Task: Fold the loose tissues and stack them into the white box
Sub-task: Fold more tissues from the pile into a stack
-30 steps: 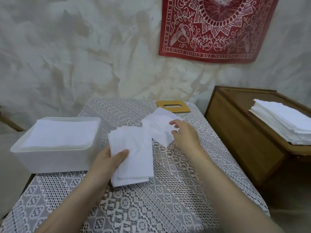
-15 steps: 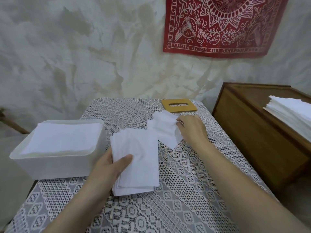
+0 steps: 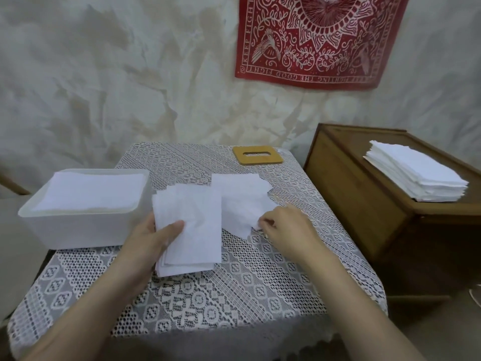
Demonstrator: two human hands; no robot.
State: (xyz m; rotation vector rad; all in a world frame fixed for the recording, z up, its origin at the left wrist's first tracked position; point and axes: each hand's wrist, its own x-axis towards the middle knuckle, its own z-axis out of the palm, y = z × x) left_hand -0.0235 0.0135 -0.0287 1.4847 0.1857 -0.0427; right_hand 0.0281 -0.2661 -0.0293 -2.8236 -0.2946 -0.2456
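Left hand [image 3: 152, 239]: grips the folded stack [image 3: 194, 230], thumb on top.
Right hand [image 3: 286, 227]: pinches the near edge of the loose tissue [image 3: 242, 201].
White box [image 3: 78, 227]: left of the left hand, holding tissues.
Change: the right hand has drawn nearer along the tissue.

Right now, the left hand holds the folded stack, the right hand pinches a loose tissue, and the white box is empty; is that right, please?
Not quite: the box is not empty; the head view shows tissues filling it near the rim. The left hand does hold the stack and the right hand does pinch the loose tissue.
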